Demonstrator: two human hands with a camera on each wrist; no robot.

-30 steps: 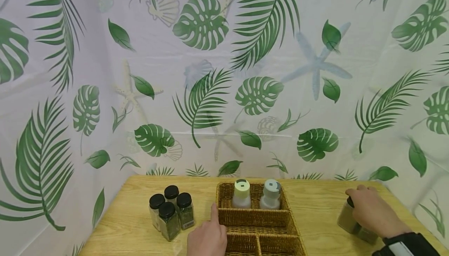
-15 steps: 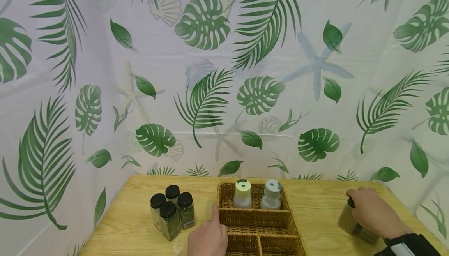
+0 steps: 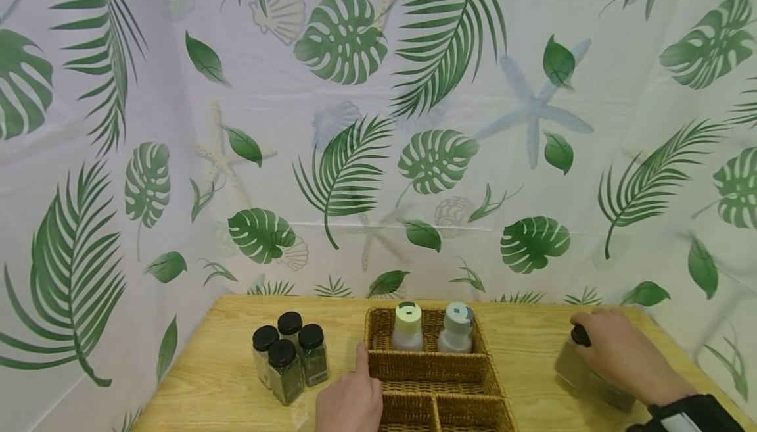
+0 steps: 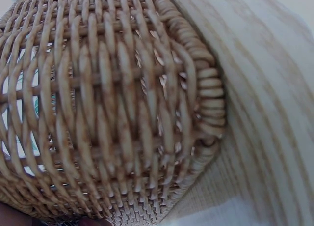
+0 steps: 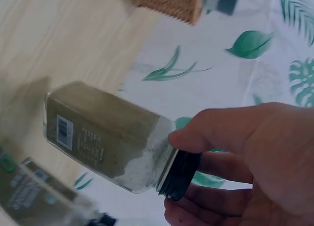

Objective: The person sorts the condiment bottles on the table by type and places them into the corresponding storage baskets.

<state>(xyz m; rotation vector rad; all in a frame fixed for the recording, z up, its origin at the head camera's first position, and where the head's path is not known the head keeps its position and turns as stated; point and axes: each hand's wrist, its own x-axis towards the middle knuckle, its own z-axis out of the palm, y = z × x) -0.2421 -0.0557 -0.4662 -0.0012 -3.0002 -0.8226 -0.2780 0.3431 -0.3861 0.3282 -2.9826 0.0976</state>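
In the head view my right hand (image 3: 629,356) holds a glass spice jar (image 3: 570,363) by its black cap at the table's right side. The right wrist view shows thumb and fingers pinching the cap, and the jar (image 5: 105,135) has a barcode and greyish-brown powder inside. A second spice jar (image 5: 41,196) is close by at the lower left there. My left hand (image 3: 350,400) rests at the left edge of a woven basket (image 3: 437,369), index finger extended along its side. The basket's weave (image 4: 113,88) fills most of the left wrist view, where little of that hand shows.
Two white shaker bottles, one with a yellow lid (image 3: 408,317) and one with a grey-blue lid (image 3: 458,319), stand in the basket's back compartment. Several black-capped spice jars (image 3: 286,373) cluster left of the basket on the wooden table (image 3: 201,379). A leaf-printed curtain (image 3: 378,156) hangs behind.
My right hand and the spice jar have shifted slightly left, towards the basket, uncovering more of the black cap. The left hand and the basket stay in place.
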